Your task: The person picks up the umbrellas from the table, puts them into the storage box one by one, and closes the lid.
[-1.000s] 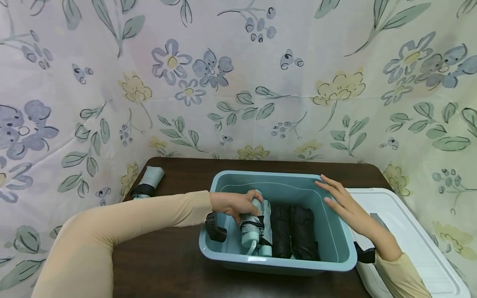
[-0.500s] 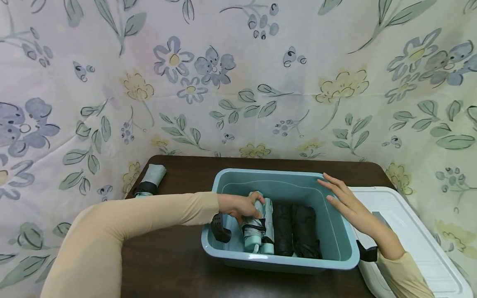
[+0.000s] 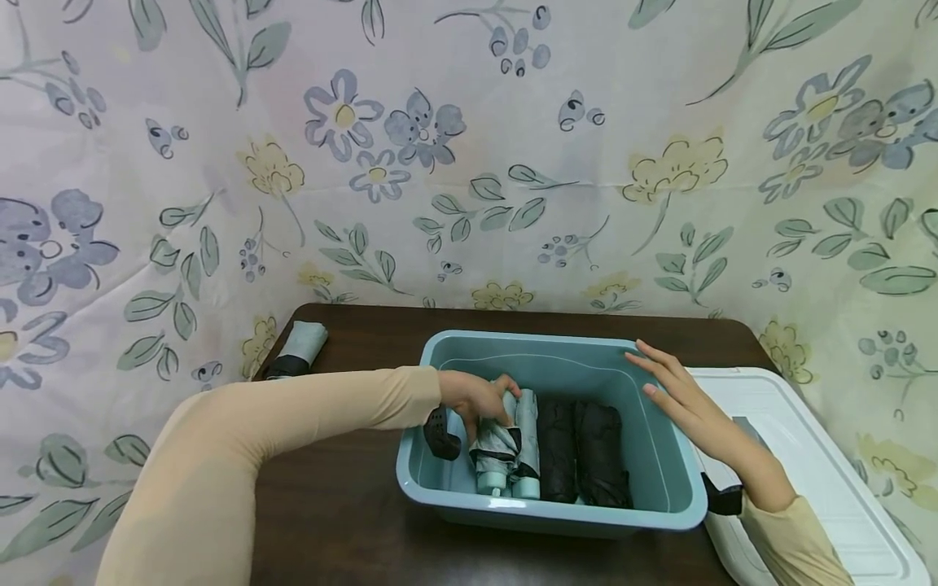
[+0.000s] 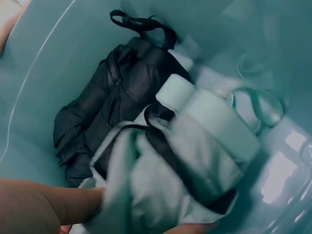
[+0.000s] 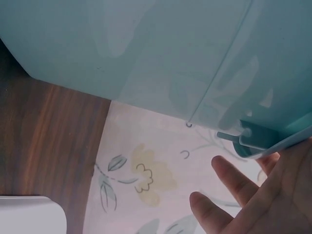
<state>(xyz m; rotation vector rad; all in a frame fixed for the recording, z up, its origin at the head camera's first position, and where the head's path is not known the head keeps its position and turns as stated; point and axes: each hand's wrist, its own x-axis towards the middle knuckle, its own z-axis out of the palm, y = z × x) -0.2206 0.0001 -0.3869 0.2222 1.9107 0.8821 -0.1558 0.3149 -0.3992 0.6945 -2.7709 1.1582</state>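
Note:
Inside the blue-green storage bin [image 3: 550, 511], my left hand [image 3: 475, 399] grips a pale blue folded umbrella [image 3: 494, 452], handle end toward me. In the left wrist view the thumb [image 4: 48, 202] presses the umbrella's fabric [image 4: 156, 180], which has a dark strap. A second pale folded umbrella [image 3: 528, 435] lies alongside it on the right. Two black folded umbrellas, one in the middle [image 3: 557, 448] and one farther right [image 3: 601, 456], lie in the same row. My right hand [image 3: 696, 415] rests at the bin's right rim, fingers extended; the right wrist view shows it beside the rim's underside.
Another pale folded umbrella [image 3: 304, 343] with a dark band lies at the table's back left. To the right of the bin is a white lid [image 3: 813, 472]. A floral cloth [image 3: 469, 163] hangs behind the dark wooden table [image 3: 330, 505].
The held umbrella has settled lower against its pale neighbour, and its wrist loop no longer shows clearly. My left forearm has shifted right. My right hand stays at the rim.

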